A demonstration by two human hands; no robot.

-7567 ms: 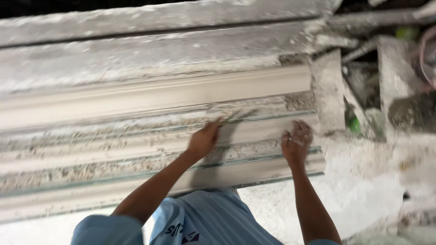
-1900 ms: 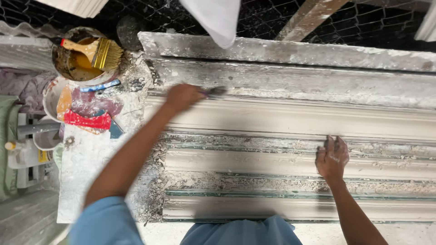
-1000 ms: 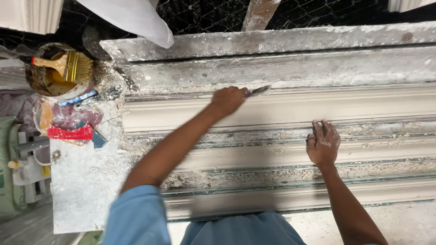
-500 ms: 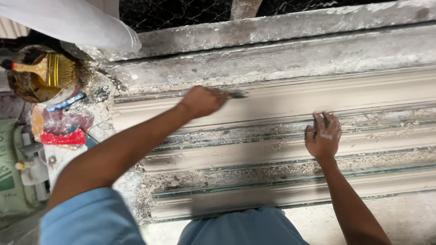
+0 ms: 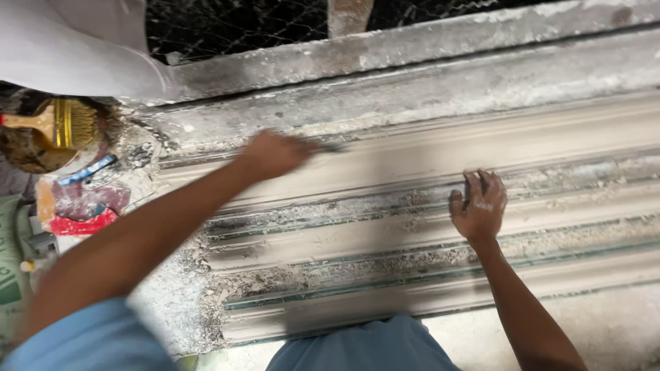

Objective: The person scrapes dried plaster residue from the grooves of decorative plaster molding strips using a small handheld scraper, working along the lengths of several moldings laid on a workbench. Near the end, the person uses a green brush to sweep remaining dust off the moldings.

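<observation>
Nearest to the camera, the blue clothing of the person fills the near edge, and both bare arms reach away over a long plaster moulding that lies across the counter. The moulding has several ridges and grooves, and rough grey crumbs lie in the grooves.

The right hand rests on a middle ridge, on the right part of the moulding. It lies flat, palm down, the fingers a little apart and holding nothing.

Farther away and more to the left, the left hand is on the wide smooth band of the moulding. It is blurred. Its fingers are closed around a thin dark tool, whose tip points to the right and touches the plaster; what kind of tool it is I cannot tell.

At the left end of the counter lies a crumpled red and blue plastic bag. Beyond it, at the far left, a yellow paintbrush lies across a dirty bowl. At the far side, wire mesh stands behind the moulding.
</observation>
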